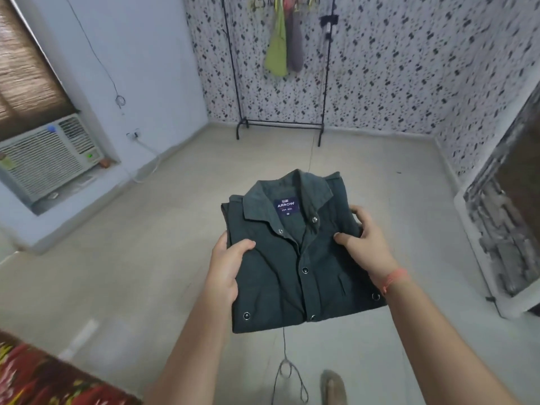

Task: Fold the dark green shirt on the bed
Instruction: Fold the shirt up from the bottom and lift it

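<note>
Dark green shirt [277, 283], folded, in the closed grip of left hand [225, 268] and right hand [366, 244].

a single head-worn wide-angle view looks forward and down, close above the dark green shirt [271, 282], with floor [117, 273] and clothes rack [283, 123] beyond.

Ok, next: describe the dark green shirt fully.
The dark green shirt is folded into a neat rectangle, front up, collar away from the person. Matte woven-looking cloth, round metal snaps, a blue ARROW label inside the collar. It is held above the floor: the left hand grips its left edge, the right hand its right, thumbs on top.
</note>
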